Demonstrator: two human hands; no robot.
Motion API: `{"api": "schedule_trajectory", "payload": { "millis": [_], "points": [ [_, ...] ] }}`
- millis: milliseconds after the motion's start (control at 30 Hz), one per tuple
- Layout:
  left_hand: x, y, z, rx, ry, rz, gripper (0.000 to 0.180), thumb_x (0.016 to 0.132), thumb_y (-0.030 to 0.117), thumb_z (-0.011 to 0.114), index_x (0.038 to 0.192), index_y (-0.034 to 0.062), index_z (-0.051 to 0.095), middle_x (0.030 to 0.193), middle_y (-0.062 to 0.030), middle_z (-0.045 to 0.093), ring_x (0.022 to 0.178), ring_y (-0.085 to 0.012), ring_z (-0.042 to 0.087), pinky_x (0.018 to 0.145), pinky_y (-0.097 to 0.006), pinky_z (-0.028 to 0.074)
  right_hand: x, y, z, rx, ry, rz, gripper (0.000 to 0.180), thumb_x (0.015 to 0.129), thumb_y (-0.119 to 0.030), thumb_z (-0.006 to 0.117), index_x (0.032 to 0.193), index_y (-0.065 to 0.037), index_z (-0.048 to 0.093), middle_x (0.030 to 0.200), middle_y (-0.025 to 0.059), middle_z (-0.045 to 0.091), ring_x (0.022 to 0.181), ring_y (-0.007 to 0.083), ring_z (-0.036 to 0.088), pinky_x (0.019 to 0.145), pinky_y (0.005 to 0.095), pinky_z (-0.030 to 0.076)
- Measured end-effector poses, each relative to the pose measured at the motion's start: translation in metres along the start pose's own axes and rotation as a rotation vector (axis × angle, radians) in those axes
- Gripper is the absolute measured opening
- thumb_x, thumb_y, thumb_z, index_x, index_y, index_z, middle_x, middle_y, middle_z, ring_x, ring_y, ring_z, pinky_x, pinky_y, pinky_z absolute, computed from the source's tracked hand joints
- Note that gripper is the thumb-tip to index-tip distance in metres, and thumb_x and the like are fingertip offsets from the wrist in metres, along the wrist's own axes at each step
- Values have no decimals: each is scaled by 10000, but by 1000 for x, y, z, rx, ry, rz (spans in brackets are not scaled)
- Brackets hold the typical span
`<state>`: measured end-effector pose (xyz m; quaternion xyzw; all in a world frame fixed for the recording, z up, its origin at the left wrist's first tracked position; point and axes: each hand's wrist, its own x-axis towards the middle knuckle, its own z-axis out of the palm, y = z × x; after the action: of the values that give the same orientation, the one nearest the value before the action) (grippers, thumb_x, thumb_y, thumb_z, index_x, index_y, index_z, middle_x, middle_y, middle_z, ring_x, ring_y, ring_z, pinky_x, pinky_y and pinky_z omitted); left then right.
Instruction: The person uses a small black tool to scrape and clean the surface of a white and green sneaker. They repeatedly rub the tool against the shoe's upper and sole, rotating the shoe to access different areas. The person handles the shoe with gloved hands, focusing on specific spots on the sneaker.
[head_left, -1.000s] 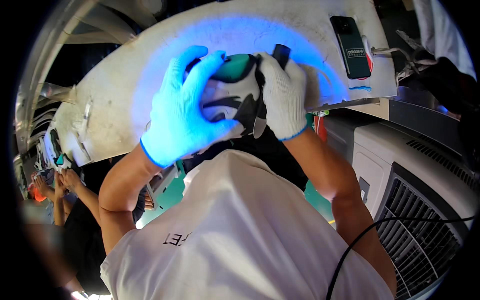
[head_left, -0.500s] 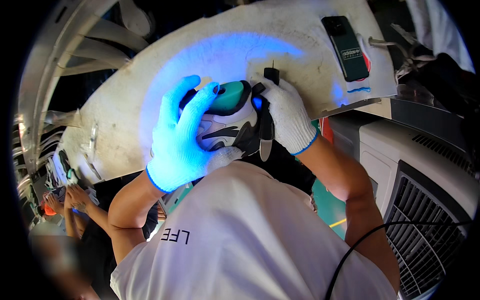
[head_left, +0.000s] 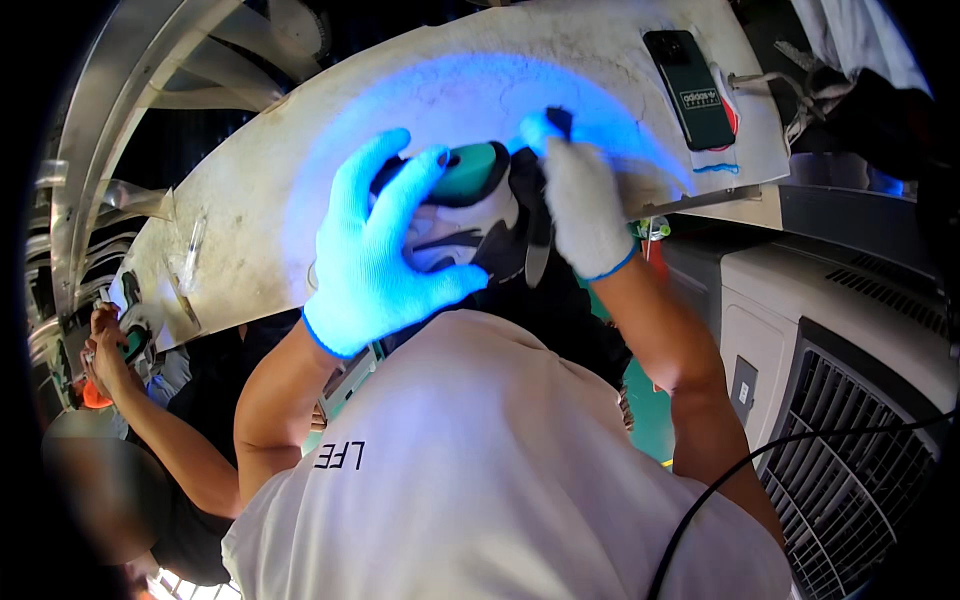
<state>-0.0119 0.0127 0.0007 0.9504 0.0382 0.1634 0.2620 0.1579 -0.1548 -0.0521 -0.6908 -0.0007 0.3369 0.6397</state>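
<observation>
A grey, white and black shoe (head_left: pixel 444 238) with a teal shoe last (head_left: pixel 468 178) in its opening is between my hands, over the table's near edge. My left hand (head_left: pixel 376 262), in a white knit glove glowing blue under the light, grips the shoe's left side with thumb and fingers curved round it. My right hand (head_left: pixel 584 205), also gloved, is closed on a black-handled knife (head_left: pixel 537 262) at the shoe's right side. Its flat metal blade points toward me, and a dark end sticks out above my fist. The shoe's far side is hidden.
A dark phone (head_left: pixel 688 92) lies at the table's (head_left: pixel 240 240) right end. A grey-white machine with a grille (head_left: pixel 850 440) stands at right, with a black cable (head_left: pixel 740 465) before it. Metal rails (head_left: pixel 85 160) line the left. A co-worker's hands (head_left: pixel 108 345) hold another shoe at far left.
My right fist has turned and shifted slightly right, its fingertips now in blue light. The blue patch spreads farther right on the table. The co-worker's hands have moved up beside a shoe.
</observation>
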Motion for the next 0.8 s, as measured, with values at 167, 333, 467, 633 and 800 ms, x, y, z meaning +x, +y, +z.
{"api": "schedule_trajectory", "payload": {
  "millis": [167,333,467,633,800],
  "points": [
    [5,4,0,4,-13,-79,1149,517,371,1095,1539,103,641,1579,-238,506,1359,-434,641,1090,-522,588,42,-15,-42,575,-133,-85,444,1108,-497,680,918,-96,660,693,31,602,568,198,601,557,364,509],
    [4,0,1,28,-7,-62,1138,557,415,1085,1553,98,635,1574,-242,507,1350,-428,654,1091,-518,589,19,-19,-29,819,-349,-101,445,1113,-550,664,1014,-117,653,656,0,533,542,184,566,488,352,449],
    [4,-1,2,70,-4,-16,1135,588,461,1077,1559,85,627,1569,-254,505,1341,-419,663,1073,-501,600,7,-13,2,939,-392,-183,399,1125,-455,682,947,-99,651,621,3,536,476,179,528,437,341,422],
    [6,-5,3,55,-4,24,1142,588,453,1081,1561,74,619,1568,-257,502,1356,-420,645,1084,-498,592,0,4,20,672,-204,-278,398,1152,-391,646,830,-159,614,629,-13,505,498,155,506,478,314,404],
    [0,-2,9,-41,-3,-80,1138,592,454,1081,1549,60,609,1554,-252,518,1377,-437,622,1134,-507,557,11,-2,25,410,-43,-259,320,1084,-359,757,899,-106,693,679,6,562,547,134,558,499,301,433]
  ]
}}
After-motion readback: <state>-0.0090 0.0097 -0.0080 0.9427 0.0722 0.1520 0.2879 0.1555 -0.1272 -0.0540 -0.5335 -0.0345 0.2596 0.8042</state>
